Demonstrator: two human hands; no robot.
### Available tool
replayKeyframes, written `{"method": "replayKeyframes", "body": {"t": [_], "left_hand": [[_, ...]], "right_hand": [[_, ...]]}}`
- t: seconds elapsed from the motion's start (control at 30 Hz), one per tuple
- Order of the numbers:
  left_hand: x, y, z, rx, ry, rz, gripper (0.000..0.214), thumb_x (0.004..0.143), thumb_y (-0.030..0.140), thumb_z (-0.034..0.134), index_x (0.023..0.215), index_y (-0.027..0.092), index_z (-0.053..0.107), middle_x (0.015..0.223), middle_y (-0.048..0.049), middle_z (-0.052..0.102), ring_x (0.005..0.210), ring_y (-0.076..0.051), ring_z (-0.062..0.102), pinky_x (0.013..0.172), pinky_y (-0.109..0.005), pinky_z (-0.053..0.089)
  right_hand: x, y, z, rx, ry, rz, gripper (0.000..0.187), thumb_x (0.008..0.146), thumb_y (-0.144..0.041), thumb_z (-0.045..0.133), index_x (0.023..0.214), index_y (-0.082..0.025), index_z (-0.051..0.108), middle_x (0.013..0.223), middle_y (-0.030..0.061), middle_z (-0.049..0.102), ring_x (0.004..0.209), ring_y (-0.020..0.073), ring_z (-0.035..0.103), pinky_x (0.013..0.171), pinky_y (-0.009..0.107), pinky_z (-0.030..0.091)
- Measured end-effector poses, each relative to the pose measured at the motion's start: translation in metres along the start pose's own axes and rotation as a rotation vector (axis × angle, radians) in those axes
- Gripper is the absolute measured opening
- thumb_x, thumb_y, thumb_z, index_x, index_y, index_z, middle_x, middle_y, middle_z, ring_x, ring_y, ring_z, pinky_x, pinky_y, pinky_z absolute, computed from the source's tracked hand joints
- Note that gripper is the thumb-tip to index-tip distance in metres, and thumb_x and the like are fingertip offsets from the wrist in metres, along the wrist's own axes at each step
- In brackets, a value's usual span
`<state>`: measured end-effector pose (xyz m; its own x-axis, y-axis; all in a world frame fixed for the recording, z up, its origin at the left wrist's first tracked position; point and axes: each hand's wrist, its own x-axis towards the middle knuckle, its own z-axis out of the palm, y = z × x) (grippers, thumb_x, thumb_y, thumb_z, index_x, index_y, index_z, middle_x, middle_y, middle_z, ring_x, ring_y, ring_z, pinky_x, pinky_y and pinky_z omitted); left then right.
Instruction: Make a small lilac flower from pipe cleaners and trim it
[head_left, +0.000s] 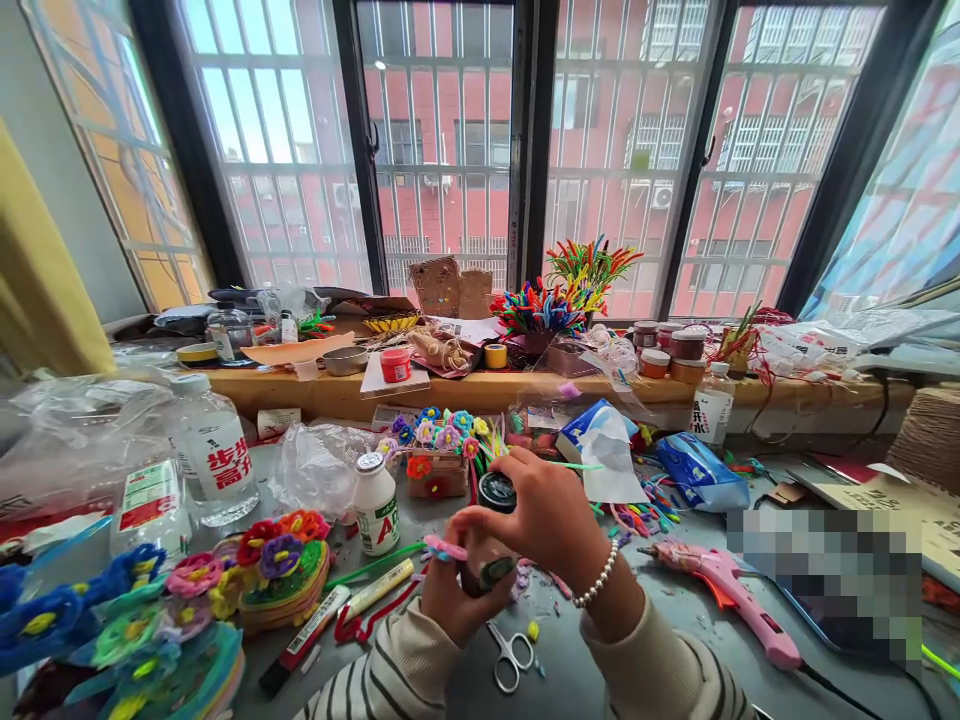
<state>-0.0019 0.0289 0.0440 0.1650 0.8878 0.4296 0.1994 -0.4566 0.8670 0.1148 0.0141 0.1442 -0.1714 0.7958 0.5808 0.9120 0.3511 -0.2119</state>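
Observation:
Near the middle of the desk, my left hand (450, 595) is wrapped round a small jar (480, 570) with a dark label. The jar's black lid (496, 490) is under the fingers of my right hand (551, 515), which curl over and around it. I cannot tell whether the lid is loose. A pink fuzzy pipe-cleaner piece (444, 548) sticks out at my left fingers. Behind the hands stands a small box of pipe-cleaner flowers (439, 470). Scissors (511, 658) lie just below the jar.
A white bottle (376, 505) stands left of my hands. Decorated flower pieces (281, 580) crowd the left side, beside a marker (304, 640). To the right lie a pink glue gun (739, 600) with its cable and a blue tissue pack (701, 472). Paint jars (686, 345) line the sill.

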Motion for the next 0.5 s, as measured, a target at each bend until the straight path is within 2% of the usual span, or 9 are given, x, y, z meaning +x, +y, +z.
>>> {"method": "replayKeyframes", "body": {"t": [0.1, 0.17, 0.3, 0.5], "left_hand": [[-0.001, 0.008, 0.001, 0.019, -0.058, 0.065, 0.037, 0.050, 0.022, 0.059, 0.083, 0.017, 0.043, 0.075, -0.0016, 0.056, 0.070, -0.019, 0.055, 0.061, -0.030, 0.045], [-0.002, 0.010, 0.002, -0.006, -0.137, 0.073, 0.039, 0.050, 0.021, 0.059, 0.085, 0.017, 0.043, 0.074, -0.0012, 0.056, 0.069, -0.018, 0.055, 0.060, -0.029, 0.045], [-0.004, 0.002, 0.005, -0.100, -0.205, -0.049, 0.039, 0.051, 0.022, 0.061, 0.084, 0.017, 0.042, 0.068, 0.0003, 0.054, 0.061, -0.015, 0.054, 0.053, -0.025, 0.044], [-0.004, -0.004, 0.005, -0.265, -0.295, -0.100, 0.042, 0.049, 0.020, 0.062, 0.086, 0.015, 0.042, 0.072, -0.0013, 0.054, 0.065, -0.015, 0.053, 0.059, -0.026, 0.043]], "right_hand": [[0.000, 0.004, -0.006, -0.192, -0.098, 0.002, 0.055, 0.069, -0.063, 0.031, 0.060, -0.014, 0.057, 0.056, 0.0067, 0.057, 0.055, 0.0190, 0.055, 0.047, 0.025, 0.031], [-0.001, 0.007, -0.007, -0.258, -0.119, -0.015, 0.052, 0.074, -0.055, 0.030, 0.057, -0.014, 0.057, 0.053, 0.0070, 0.058, 0.052, 0.0181, 0.055, 0.045, 0.025, 0.028], [-0.001, 0.012, -0.005, -0.274, -0.156, -0.074, 0.036, 0.076, -0.035, 0.036, 0.057, -0.014, 0.058, 0.053, 0.0055, 0.059, 0.051, 0.0148, 0.054, 0.043, 0.024, 0.024], [0.002, 0.016, -0.002, -0.241, -0.175, -0.148, 0.035, 0.076, -0.031, 0.035, 0.056, -0.014, 0.058, 0.053, 0.0043, 0.059, 0.049, 0.0124, 0.052, 0.045, 0.024, 0.022]]}}
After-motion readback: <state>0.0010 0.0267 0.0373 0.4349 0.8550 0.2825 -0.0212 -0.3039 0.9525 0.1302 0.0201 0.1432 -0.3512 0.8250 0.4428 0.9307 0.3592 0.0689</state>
